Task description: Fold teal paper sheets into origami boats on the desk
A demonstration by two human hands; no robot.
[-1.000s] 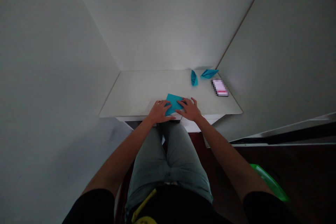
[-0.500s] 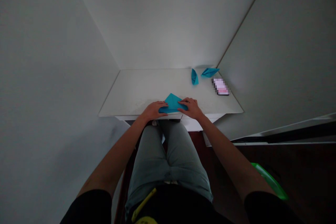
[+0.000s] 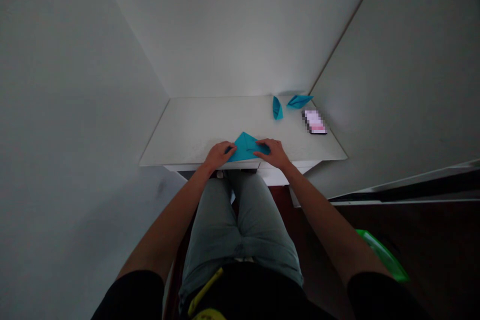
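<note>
A teal paper sheet (image 3: pixel 245 147), folded into a triangle with its point away from me, lies near the front edge of the small white table (image 3: pixel 195 130). My left hand (image 3: pixel 219 155) presses on its left corner with curled fingers. My right hand (image 3: pixel 275 152) presses on its right corner, fingers bent down onto the paper. Both hands rest on the tabletop at the sheet's sides.
Two folded teal paper shapes, one at the back (image 3: pixel 277 108) and one nearer the corner (image 3: pixel 299 101), sit at the table's back right. A phone (image 3: pixel 314 122) lies beside them by the right wall. White walls close in on three sides. A green object (image 3: pixel 382 255) lies on the dark floor at right.
The teal sheet went from a tilted rectangle to a flat triangle under my hands. Both hands shifted slightly outward to its two lower corners.
</note>
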